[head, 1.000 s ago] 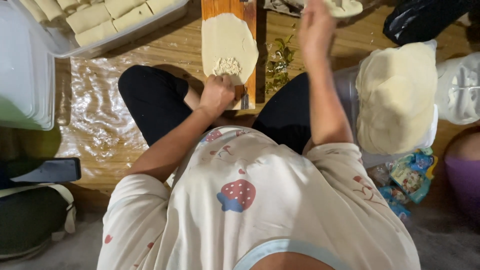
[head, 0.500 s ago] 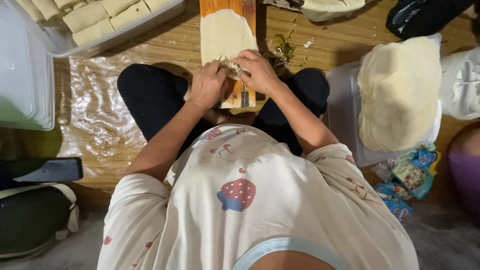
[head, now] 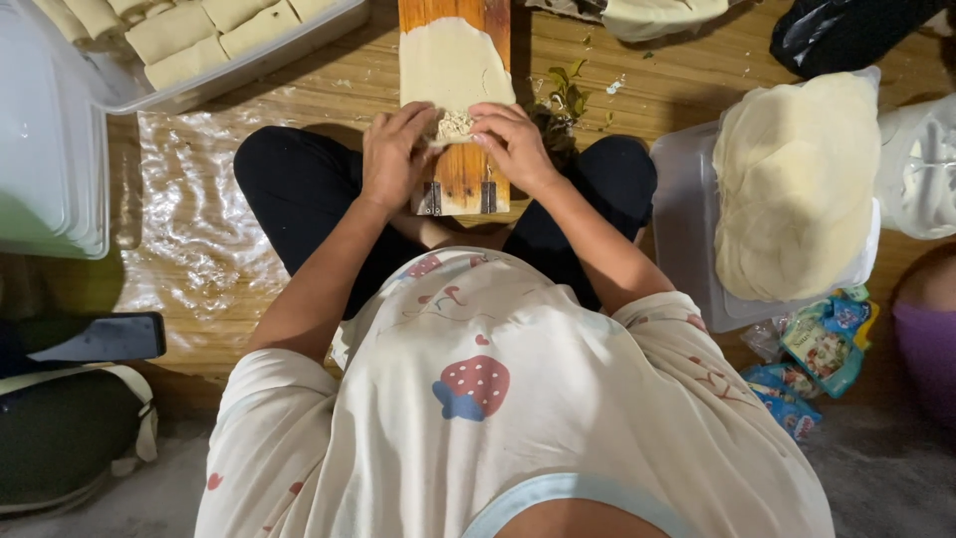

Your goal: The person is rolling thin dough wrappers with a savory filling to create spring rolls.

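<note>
The wrapper [head: 453, 65] is pale cream on an orange-brown wooden board [head: 460, 174]. The filling [head: 455, 124] looks whitish, perhaps flecked; it is too small to tell. The stacked sheets [head: 797, 179] are cream. The shirt [head: 518, 399] is off-white with a red-and-blue strawberry print. The trousers [head: 299, 189] are black.

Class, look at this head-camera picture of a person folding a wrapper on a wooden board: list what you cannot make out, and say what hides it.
- Filling: mostly covered by both hands; its kind is too small to tell.
- Wrapper and wooden board: far ends cut off by the top edge.
- Left hand and right hand: fingertips curl under, so the grip is hidden.
- Tray of rolls: cut off at the top edge.
- Stack of wrappers: count unreadable.
</note>
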